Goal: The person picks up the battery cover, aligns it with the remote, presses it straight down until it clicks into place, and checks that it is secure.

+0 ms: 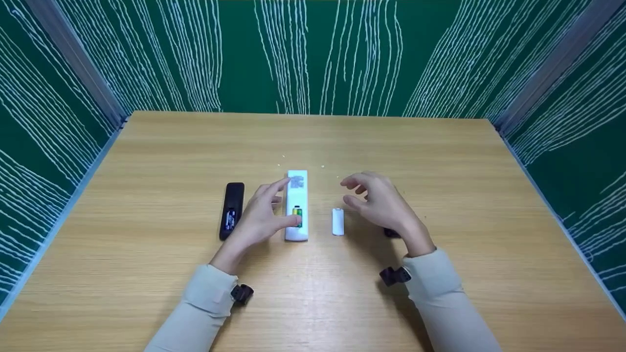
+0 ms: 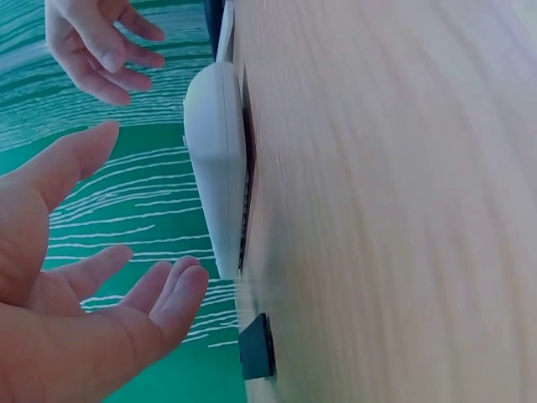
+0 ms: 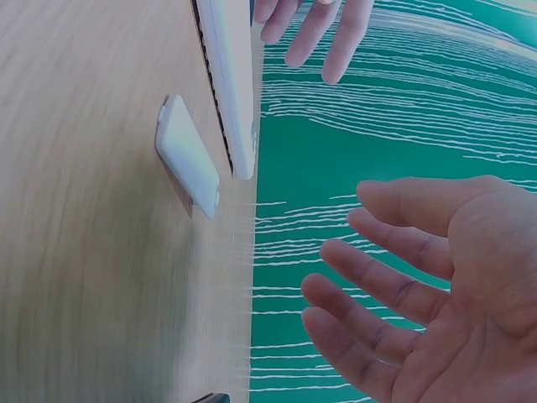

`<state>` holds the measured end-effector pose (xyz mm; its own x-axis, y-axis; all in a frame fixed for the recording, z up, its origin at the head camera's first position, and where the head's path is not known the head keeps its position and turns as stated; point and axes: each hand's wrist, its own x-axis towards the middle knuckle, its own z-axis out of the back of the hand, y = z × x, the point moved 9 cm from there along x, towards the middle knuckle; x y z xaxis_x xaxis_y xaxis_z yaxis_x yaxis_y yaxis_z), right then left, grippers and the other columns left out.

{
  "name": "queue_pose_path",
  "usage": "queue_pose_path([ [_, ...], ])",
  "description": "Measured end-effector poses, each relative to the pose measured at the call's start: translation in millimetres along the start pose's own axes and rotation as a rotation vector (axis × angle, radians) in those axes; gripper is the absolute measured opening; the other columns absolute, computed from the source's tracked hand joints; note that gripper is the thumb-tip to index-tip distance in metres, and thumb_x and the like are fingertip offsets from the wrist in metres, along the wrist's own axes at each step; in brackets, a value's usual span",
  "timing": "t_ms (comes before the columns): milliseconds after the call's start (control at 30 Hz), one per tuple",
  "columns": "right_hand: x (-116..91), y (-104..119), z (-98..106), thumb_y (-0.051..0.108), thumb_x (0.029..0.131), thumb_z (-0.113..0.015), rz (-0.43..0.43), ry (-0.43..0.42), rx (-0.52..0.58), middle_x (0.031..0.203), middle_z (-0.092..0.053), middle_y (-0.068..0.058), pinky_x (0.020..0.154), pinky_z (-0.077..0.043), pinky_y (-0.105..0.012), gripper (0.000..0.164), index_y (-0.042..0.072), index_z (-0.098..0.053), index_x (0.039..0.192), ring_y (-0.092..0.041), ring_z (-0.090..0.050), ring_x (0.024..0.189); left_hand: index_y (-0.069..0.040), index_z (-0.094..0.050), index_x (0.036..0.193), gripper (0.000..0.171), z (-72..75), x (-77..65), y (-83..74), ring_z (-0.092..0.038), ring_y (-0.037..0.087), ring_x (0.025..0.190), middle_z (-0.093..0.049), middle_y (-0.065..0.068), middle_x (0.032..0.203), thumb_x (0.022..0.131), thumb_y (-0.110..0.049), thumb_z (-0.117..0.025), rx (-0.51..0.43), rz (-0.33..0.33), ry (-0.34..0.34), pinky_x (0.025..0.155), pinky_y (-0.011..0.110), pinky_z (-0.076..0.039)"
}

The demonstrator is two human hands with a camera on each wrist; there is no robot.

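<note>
A white remote control (image 1: 296, 193) lies back up on the table, its battery bay uncovered and showing green-yellow batteries (image 1: 296, 211). My left hand (image 1: 259, 212) hovers over its left side, thumb across the bay in the head view. In the left wrist view this hand (image 2: 92, 311) stays apart from the remote (image 2: 216, 143), fingers spread and holding nothing. To the right lies the white battery cover (image 1: 338, 222). Above and right of the cover is my right hand (image 1: 384, 200), empty, its fingers loosely bent; the right wrist view shows a gap between it and the cover (image 3: 186, 155).
A black remote control (image 1: 234, 198) lies left of the left hand, its bay uncovered with batteries (image 1: 230, 220) inside. Partly hidden under the right hand is a small dark object (image 1: 391, 233). Tiny white bits (image 1: 322, 166) dot the wooden table (image 1: 313, 303). Green patterned walls enclose it.
</note>
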<state>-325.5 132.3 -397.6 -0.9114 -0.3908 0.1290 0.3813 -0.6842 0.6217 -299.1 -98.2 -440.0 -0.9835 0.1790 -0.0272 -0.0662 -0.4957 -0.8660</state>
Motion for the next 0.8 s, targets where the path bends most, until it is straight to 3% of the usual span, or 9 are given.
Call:
queue_pose_path([
  [200, 0, -3, -2, 0.012, 0.099, -0.073, -0.026, 0.013, -0.006, 0.128, -0.071, -0.016, 0.096, -0.058, -0.047, 0.033, 0.004, -0.071, 0.131, -0.033, -0.066, 0.113, -0.023, -0.04, 0.165, 0.095, -3.1, 1.1, 4.5, -0.052, 0.035, 0.142, -0.046, 0.011, 0.158, 0.085, -0.014, -0.091, -0.029, 0.035, 0.021, 0.115, 0.053, -0.047],
  [467, 0, -2, -4, 0.014, 0.099, -0.075, -0.029, 0.017, -0.001, 0.128, -0.071, -0.015, 0.097, -0.058, -0.047, 0.032, 0.006, -0.072, 0.13, -0.034, -0.066, 0.114, -0.019, -0.042, 0.164, 0.094, -5.4, 1.1, 10.6, -0.053, 0.031, 0.137, -0.047, 0.012, 0.157, 0.084, -0.004, -0.089, -0.12, 0.085, 0.054, 0.117, 0.042, -0.047],
  [800, 0, -2, -6, 0.014, 0.099, -0.075, -0.04, 0.024, 0.014, 0.128, -0.07, -0.014, 0.097, -0.058, -0.047, 0.03, 0.009, -0.073, 0.129, -0.035, -0.066, 0.115, -0.015, -0.041, 0.164, 0.095, -9.2, 1.7, 16.5, -0.051, 0.032, 0.139, -0.047, 0.015, 0.157, 0.083, 0.0, -0.088, -0.169, 0.118, 0.109, 0.119, 0.041, -0.045],
])
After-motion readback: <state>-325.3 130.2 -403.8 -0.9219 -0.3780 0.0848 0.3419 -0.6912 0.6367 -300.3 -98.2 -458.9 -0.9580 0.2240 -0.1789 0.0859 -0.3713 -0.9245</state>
